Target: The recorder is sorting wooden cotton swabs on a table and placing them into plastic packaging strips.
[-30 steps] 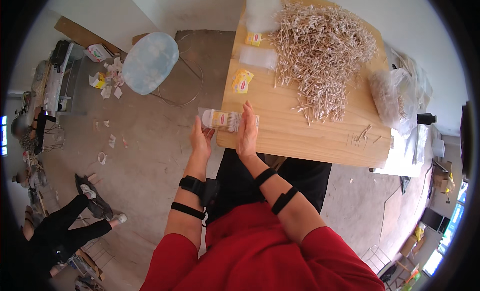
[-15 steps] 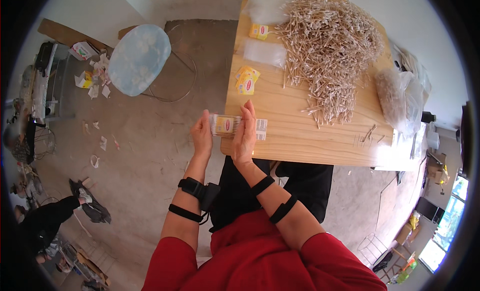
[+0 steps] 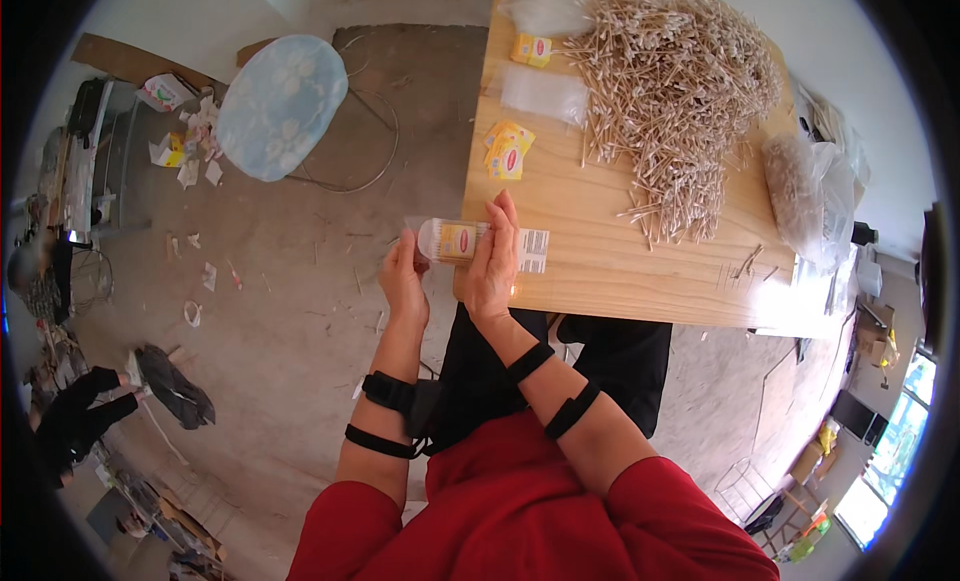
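A clear plastic pack of cotton swabs (image 3: 457,240) with a yellow label lies level between my two hands at the table's near left corner. My left hand (image 3: 405,279) is closed, thumb and fingers pinching the clear film at the pack's left end, where white swab tips show. My right hand (image 3: 492,266) grips the pack's right end, its fingers fairly straight and reaching over it. Just right of that hand, a white printed piece (image 3: 534,251) lies on the table, partly hidden by the hand. Small yellow cards (image 3: 511,151) lie beyond my hands.
A large heap of loose cotton swabs (image 3: 680,91) covers the wooden table's (image 3: 590,271) far part. Clear bags (image 3: 543,94) and a yellow card stack (image 3: 531,49) lie left of it, a filled plastic bag (image 3: 800,191) right. A blue-topped stool (image 3: 280,106) stands on the floor left.
My left hand has slid down along the pack's left end, uncovering swab tips and loose film there. My right hand keeps its hold. The whole view has shifted slightly.
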The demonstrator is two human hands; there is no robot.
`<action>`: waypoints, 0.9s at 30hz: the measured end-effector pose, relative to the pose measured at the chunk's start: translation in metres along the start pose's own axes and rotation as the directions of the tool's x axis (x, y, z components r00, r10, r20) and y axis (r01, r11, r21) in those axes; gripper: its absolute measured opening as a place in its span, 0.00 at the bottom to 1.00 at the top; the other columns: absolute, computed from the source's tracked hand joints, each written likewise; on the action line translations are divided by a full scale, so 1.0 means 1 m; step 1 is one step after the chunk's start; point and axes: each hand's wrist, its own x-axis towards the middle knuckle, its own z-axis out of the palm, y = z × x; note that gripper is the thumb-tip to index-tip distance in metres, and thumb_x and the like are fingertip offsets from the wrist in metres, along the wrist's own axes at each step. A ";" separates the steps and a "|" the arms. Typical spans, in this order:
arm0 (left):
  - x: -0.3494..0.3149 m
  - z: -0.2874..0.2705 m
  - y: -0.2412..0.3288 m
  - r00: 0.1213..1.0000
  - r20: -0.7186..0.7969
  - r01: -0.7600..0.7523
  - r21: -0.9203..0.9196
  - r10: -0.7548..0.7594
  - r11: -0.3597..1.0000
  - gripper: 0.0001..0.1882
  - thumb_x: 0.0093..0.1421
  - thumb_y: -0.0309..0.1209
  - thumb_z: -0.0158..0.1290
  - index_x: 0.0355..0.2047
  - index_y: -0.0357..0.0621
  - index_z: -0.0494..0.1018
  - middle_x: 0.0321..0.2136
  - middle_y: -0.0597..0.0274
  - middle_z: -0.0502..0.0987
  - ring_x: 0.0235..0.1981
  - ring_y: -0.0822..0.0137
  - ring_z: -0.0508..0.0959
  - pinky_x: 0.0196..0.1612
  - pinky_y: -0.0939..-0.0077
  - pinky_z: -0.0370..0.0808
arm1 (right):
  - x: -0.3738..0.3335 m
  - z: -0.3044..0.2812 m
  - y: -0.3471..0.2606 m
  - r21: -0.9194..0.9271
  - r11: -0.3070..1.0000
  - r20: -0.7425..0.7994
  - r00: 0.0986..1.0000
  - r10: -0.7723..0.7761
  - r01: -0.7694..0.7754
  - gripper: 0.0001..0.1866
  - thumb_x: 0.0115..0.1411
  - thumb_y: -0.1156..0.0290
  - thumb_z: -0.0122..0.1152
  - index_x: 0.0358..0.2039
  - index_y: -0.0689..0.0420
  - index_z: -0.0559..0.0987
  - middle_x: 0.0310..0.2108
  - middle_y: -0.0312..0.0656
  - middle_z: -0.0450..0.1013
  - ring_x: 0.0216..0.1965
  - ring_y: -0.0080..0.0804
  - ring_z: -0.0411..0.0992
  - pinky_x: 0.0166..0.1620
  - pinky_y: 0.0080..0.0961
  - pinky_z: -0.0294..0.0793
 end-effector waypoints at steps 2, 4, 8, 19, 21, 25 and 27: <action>0.003 0.002 0.006 0.999 -0.028 -0.018 0.195 0.023 0.981 0.23 0.67 0.51 0.51 0.44 0.43 0.77 0.37 0.68 0.77 0.36 0.75 0.74 0.40 0.76 0.70 | 0.001 -0.002 0.003 -0.038 0.998 0.006 0.999 -0.051 0.051 0.19 0.66 0.82 0.39 0.56 0.65 0.67 0.65 0.60 0.58 0.66 0.56 0.58 0.65 0.38 0.58; 0.001 0.011 0.015 0.997 -0.065 -0.035 0.093 0.041 0.995 0.20 0.66 0.48 0.53 0.43 0.42 0.77 0.34 0.68 0.77 0.34 0.76 0.74 0.38 0.78 0.70 | 0.002 -0.004 0.005 -0.051 0.997 0.007 0.998 -0.056 0.057 0.19 0.66 0.82 0.40 0.56 0.65 0.67 0.65 0.60 0.58 0.65 0.57 0.58 0.65 0.39 0.59; 0.001 0.008 0.018 0.965 0.067 -0.261 0.272 0.252 0.926 0.18 0.65 0.44 0.56 0.42 0.39 0.77 0.31 0.68 0.77 0.31 0.77 0.74 0.36 0.80 0.70 | 0.000 -0.003 0.003 -0.052 0.996 0.018 0.998 -0.066 0.067 0.19 0.65 0.82 0.40 0.56 0.65 0.68 0.65 0.60 0.58 0.65 0.57 0.58 0.65 0.39 0.59; -0.015 0.021 0.008 0.967 0.193 0.201 -0.193 -0.164 0.960 0.23 0.65 0.48 0.54 0.51 0.44 0.71 0.46 0.62 0.75 0.49 0.68 0.74 0.54 0.67 0.68 | 0.003 -0.006 0.006 -0.037 0.998 0.018 0.999 -0.052 0.052 0.18 0.66 0.80 0.41 0.56 0.64 0.67 0.65 0.59 0.58 0.65 0.56 0.59 0.65 0.38 0.59; -0.014 0.025 0.006 0.968 0.196 0.199 -0.235 -0.154 0.951 0.24 0.65 0.50 0.53 0.51 0.44 0.71 0.48 0.62 0.75 0.52 0.66 0.72 0.57 0.64 0.67 | 0.001 -0.007 0.002 -0.028 0.999 0.026 0.999 -0.038 0.038 0.18 0.66 0.80 0.41 0.56 0.64 0.67 0.65 0.59 0.58 0.65 0.56 0.59 0.65 0.38 0.59; -0.006 0.026 0.000 0.978 0.163 0.176 -0.323 -0.128 0.930 0.30 0.67 0.52 0.50 0.57 0.40 0.67 0.51 0.60 0.74 0.54 0.64 0.72 0.59 0.64 0.67 | 0.002 -0.004 0.001 -0.033 0.999 0.033 0.999 -0.042 0.043 0.18 0.66 0.80 0.40 0.56 0.64 0.68 0.65 0.58 0.58 0.65 0.56 0.59 0.65 0.38 0.59; -0.005 0.027 0.001 0.981 0.168 0.142 -0.303 -0.094 0.942 0.31 0.68 0.52 0.48 0.59 0.40 0.66 0.53 0.59 0.73 0.55 0.64 0.72 0.59 0.64 0.67 | 0.001 -0.004 0.001 -0.043 0.998 0.025 0.999 -0.039 0.040 0.18 0.66 0.80 0.40 0.56 0.64 0.68 0.65 0.58 0.58 0.65 0.56 0.58 0.65 0.39 0.59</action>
